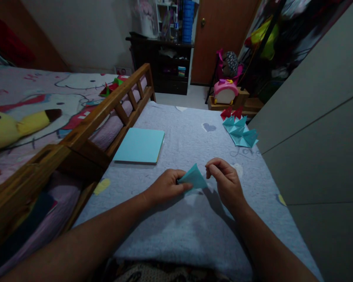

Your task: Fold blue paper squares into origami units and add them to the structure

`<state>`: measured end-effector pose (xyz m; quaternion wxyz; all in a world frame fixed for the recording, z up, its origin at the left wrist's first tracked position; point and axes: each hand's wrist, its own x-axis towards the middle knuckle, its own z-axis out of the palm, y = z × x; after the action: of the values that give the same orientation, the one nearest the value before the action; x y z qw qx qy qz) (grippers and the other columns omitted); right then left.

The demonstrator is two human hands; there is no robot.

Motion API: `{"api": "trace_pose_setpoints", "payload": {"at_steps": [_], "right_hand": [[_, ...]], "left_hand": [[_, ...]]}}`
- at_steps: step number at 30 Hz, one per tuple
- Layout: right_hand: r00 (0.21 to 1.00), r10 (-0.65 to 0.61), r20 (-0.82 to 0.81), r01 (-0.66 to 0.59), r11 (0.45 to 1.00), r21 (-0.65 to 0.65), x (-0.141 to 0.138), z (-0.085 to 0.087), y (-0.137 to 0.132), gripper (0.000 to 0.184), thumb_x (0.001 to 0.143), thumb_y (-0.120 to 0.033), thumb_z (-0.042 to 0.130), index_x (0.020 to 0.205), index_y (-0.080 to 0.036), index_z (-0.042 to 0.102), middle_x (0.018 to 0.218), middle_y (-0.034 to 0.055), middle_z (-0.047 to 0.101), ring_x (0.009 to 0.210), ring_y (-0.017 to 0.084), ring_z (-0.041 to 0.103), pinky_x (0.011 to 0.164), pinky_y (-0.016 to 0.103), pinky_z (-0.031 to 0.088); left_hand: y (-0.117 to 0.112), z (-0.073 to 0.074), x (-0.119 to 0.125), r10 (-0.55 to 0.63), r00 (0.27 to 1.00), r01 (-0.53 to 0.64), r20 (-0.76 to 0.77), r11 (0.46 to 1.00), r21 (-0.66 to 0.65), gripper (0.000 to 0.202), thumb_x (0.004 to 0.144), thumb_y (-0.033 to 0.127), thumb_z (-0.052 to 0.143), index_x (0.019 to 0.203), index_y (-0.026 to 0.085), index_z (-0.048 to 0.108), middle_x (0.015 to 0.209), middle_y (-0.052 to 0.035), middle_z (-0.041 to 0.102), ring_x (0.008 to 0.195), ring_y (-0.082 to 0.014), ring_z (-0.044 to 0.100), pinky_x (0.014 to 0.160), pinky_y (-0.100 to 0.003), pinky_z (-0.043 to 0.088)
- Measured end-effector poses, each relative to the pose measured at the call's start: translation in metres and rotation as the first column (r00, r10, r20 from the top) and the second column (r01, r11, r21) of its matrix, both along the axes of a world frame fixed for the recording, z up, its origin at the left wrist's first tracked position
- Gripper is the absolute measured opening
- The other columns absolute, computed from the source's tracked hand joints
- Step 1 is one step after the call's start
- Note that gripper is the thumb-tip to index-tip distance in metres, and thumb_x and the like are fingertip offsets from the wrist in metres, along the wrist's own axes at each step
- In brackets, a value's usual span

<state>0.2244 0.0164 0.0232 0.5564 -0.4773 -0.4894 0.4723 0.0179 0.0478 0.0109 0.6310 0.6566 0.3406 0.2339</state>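
My left hand (pixel 171 185) pinches a small folded sheet of turquoise origami paper (pixel 195 178) between thumb and fingers, with a pointed corner turned up. Just right of the paper is my right hand (pixel 226 178), its fingers curled in toward the thumb. I see nothing in it, and it appears apart from the paper. A square stack of turquoise paper (pixel 139 145) lies flat on the bed, beyond my left hand. Folded turquoise paper pieces (pixel 240 132) with pointed tips sit at the far right, in front of red folded pieces (pixel 231 113).
The light blue patterned bedsheet (pixel 188 133) lies under everything. A wooden rail (pixel 111 105) runs along the left, with another bed and a yellow plush toy (pixel 6 127) beyond. A pale cabinet (pixel 317 156) borders the right. A dark shelf (pixel 161 64) stands at the back.
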Motion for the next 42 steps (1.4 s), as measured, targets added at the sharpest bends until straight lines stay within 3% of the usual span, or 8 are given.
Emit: {"api": "trace_pose_setpoints", "payload": {"at_steps": [5,11,18,23,30,34,37,42], "right_hand": [[0.988,0.137,-0.075,-0.147,0.978,-0.149,-0.006,-0.012,0.002,0.043,0.075,-0.039,0.08,0.113,-0.027,0.064,0.098,0.0006,0.061,0.077,0.014,0.056,0.07,0.028,0.047],[0.976,0.218,-0.02,-0.219,0.966,-0.139,-0.012,-0.011,0.002,0.021,0.081,-0.04,0.074,0.082,-0.02,0.067,0.07,-0.0025,0.054,0.062,0.012,0.047,0.059,0.025,0.039],[0.985,0.17,0.026,-0.166,0.98,-0.113,-0.013,-0.005,0.0,0.022,0.081,-0.04,0.073,0.079,-0.019,0.066,0.066,-0.0027,0.056,0.058,0.011,0.048,0.054,0.023,0.041],[0.98,0.174,-0.1,-0.191,0.959,-0.211,-0.017,-0.008,-0.001,0.024,0.079,-0.04,0.075,0.087,-0.02,0.063,0.063,-0.0033,0.062,0.05,0.01,0.051,0.048,0.023,0.044],[0.93,0.061,-0.363,-0.157,0.958,-0.241,-0.019,-0.017,0.003,0.046,0.072,-0.031,0.083,0.105,-0.026,0.052,0.075,-0.0067,0.065,0.052,0.008,0.052,0.047,0.018,0.039],[0.927,0.116,-0.358,-0.209,0.95,-0.233,-0.018,-0.018,0.003,0.037,0.072,-0.033,0.084,0.088,-0.023,0.053,0.065,-0.0082,0.058,0.048,0.007,0.046,0.046,0.018,0.035],[0.934,0.198,-0.299,-0.274,0.931,-0.24,-0.02,-0.011,0.0,0.032,0.073,-0.039,0.084,0.079,-0.02,0.059,0.062,-0.0061,0.056,0.049,0.007,0.044,0.047,0.019,0.035],[0.924,0.232,-0.305,-0.319,0.905,-0.28,-0.026,-0.006,-0.006,0.026,0.074,-0.04,0.082,0.079,-0.02,0.066,0.06,-0.0052,0.055,0.048,0.008,0.043,0.046,0.02,0.033]], "left_hand": [[0.005,0.003,-0.001,0.194,0.974,-0.208,0.114,0.97,0.125,0.023,0.09,0.037,0.065,0.096,0.016,0.075,0.092,-0.0069,0.068,0.085,-0.0196,0.06,0.078,-0.032,0.045],[0.004,0.005,-0.001,0.268,0.955,-0.287,0.126,0.943,0.171,0.017,0.084,0.032,0.072,0.09,0.016,0.073,0.08,-0.0031,0.063,0.074,-0.0165,0.055,0.07,-0.029,0.043],[0.003,0.003,-0.001,0.243,0.962,-0.263,0.128,0.947,0.185,0.017,0.089,0.03,0.066,0.094,0.015,0.073,0.085,-0.0044,0.065,0.078,-0.0169,0.057,0.074,-0.03,0.045],[0.0,0.007,-0.002,0.295,0.951,-0.308,0.091,0.914,0.263,0.015,0.086,0.028,0.069,0.092,0.015,0.072,0.076,-0.001,0.062,0.069,-0.0138,0.053,0.065,-0.026,0.041],[-0.004,0.014,-0.004,0.009,0.971,-0.093,0.237,0.934,0.345,0.032,0.098,0.043,0.051,0.104,0.02,0.073,0.094,-0.008,0.069,0.082,-0.0194,0.059,0.076,-0.033,0.046],[-0.004,0.012,0.002,0.143,0.98,-0.18,0.137,0.93,0.32,0.016,0.093,0.033,0.061,0.09,0.019,0.069,0.088,-0.0047,0.064,0.083,-0.018,0.057,0.076,-0.031,0.045],[-0.004,0.009,0.006,0.284,0.95,-0.309,0.132,0.922,0.233,0.026,0.083,0.031,0.075,0.104,0.022,0.065,0.1,-0.004,0.061,0.087,-0.0174,0.057,0.068,-0.026,0.045],[-0.001,0.006,0.006,0.245,0.945,-0.294,0.217,0.926,0.237,0.015,0.081,0.027,0.077,0.094,0.022,0.07,0.111,-0.0053,0.06,0.101,-0.0202,0.057,0.082,-0.031,0.049]]}}
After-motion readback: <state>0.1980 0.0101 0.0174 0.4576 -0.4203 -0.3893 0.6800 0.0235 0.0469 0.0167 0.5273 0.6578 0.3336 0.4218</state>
